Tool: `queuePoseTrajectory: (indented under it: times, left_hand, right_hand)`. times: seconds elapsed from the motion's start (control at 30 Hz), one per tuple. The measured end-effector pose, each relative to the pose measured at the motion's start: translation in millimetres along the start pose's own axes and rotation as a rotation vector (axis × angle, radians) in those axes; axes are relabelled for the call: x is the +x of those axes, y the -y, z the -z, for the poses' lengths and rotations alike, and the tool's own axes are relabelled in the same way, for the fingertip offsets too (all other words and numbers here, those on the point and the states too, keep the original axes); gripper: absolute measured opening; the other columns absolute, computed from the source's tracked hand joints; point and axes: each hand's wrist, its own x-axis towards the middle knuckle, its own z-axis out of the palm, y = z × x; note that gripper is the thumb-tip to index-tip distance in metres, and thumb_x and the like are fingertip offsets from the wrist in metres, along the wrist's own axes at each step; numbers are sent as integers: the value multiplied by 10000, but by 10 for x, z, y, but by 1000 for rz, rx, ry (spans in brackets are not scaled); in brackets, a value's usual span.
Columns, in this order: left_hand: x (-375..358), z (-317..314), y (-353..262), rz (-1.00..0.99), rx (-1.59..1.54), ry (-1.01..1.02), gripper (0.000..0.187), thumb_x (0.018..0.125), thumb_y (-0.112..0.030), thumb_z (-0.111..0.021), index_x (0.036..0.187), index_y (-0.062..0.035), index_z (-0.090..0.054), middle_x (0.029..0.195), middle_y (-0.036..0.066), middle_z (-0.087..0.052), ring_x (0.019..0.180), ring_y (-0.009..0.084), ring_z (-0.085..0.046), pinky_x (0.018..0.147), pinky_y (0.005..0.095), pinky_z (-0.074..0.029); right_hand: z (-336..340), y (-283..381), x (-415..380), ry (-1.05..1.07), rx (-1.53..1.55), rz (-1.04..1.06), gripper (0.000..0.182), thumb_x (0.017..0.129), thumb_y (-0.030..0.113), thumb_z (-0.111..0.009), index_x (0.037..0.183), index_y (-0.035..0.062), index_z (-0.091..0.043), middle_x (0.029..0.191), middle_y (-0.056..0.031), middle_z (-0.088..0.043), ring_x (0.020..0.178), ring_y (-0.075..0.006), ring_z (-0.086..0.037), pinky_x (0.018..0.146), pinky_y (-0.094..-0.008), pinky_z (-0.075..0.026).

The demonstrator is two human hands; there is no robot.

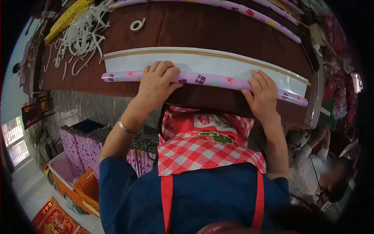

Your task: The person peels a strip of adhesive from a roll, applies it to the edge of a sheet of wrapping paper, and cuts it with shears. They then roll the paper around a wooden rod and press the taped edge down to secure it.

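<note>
A purple patterned roll lies along the front edge of the brown table, with its white underside sheet spread flat behind it. A thin tan strip runs along the sheet's far edge. My left hand is wrapped over the left half of the roll, fingertips on its far side and thumb at the near side. Toward the roll's right end, my right hand grips it the same way, fingers on top and thumb in front.
White strips are heaped at the table's back left, near a yellow bundle. A small white coil and more purple rolls lie farther back. Orange crates stand below left. A co-worker is at lower right.
</note>
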Motion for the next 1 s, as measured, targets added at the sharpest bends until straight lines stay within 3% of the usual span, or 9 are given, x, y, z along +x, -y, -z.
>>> queuePoseTrajectory:
  times: [0.13, 0.23, 0.37, 0.43, 0.57, 0.67, 0.7, 0.83, 1.0]
  left_hand:
    - [-49, 3, -34, -10, 12, 21, 462, 745, -267, -772, 1141, -112, -591, 1110, 64, -579, 1045, 284, -549, 871, 420, -420]
    - [-16, -36, 1, 3, 69, 114, 397, 757, -285, -761, 1076, -131, -582, 1069, 33, -566, 1047, 239, -544, 847, 394, -421]
    - [112, 4, 34, -23, 89, 64, 387, 755, -303, -755, 1036, -115, -566, 1035, 39, -574, 1036, 242, -562, 857, 386, -419]
    - [220, 106, 40, -27, 124, 192, 363, 754, -282, -744, 1000, -101, -548, 975, 65, -588, 968, 258, -609, 796, 381, -459]
    - [429, 78, 206, -98, 132, 164, 243, 740, -173, -697, 914, -88, -551, 874, 91, -593, 816, 267, -644, 616, 396, -506]
    - [545, -27, 170, -55, 268, 8, 222, 725, -166, -696, 873, -79, -556, 857, 91, -592, 834, 286, -650, 666, 415, -526]
    - [587, 19, 122, -25, 287, 53, 119, 781, -144, -649, 868, -72, -611, 902, 105, -647, 853, 287, -672, 699, 394, -542]
    - [624, -55, 211, 6, 89, 156, 149, 748, -134, -644, 883, -91, -598, 881, 108, -628, 814, 298, -653, 684, 430, -525]
    - [691, -47, 121, 29, 248, 11, 122, 776, -148, -638, 883, -91, -628, 873, 98, -645, 821, 302, -662, 696, 420, -535]
  right_hand:
    - [2, 28, -66, 12, -12, -35, 367, 811, 248, -733, 1093, 77, -573, 1154, -130, -554, 1073, -356, -521, 889, -480, -417]
    - [63, 6, 7, 83, 34, -26, 430, 796, 252, -752, 1136, 66, -566, 1074, -131, -563, 972, -348, -532, 831, -467, -428]
    - [84, 44, 243, 87, -1, 71, 447, 768, 251, -781, 1096, 38, -565, 990, -128, -567, 901, -335, -537, 768, -447, -439]
    - [40, -8, 293, 133, 4, 96, 412, 750, 206, -793, 1046, 42, -558, 929, -124, -566, 845, -330, -545, 711, -424, -453]
    - [61, -109, 440, 188, -48, 95, 451, 659, 133, -823, 1008, 49, -550, 884, -118, -568, 804, -323, -574, 666, -420, -476]
    - [2, -169, 535, 157, -206, 55, 456, 626, 118, -827, 977, 57, -541, 877, -119, -580, 808, -322, -592, 663, -422, -488]
    - [9, -182, 544, 143, -217, 51, 456, 626, 118, -827, 977, 57, -541, 877, -119, -580, 808, -322, -592, 663, -422, -488]
    - [82, -190, 598, 206, -165, 38, 404, 634, 110, -812, 929, 62, -540, 836, -119, -599, 780, -336, -611, 656, -438, -497]
    - [33, -241, 596, 96, -241, 42, 379, 620, 128, -821, 847, 81, -521, 772, -101, -579, 735, -320, -605, 611, -430, -490]
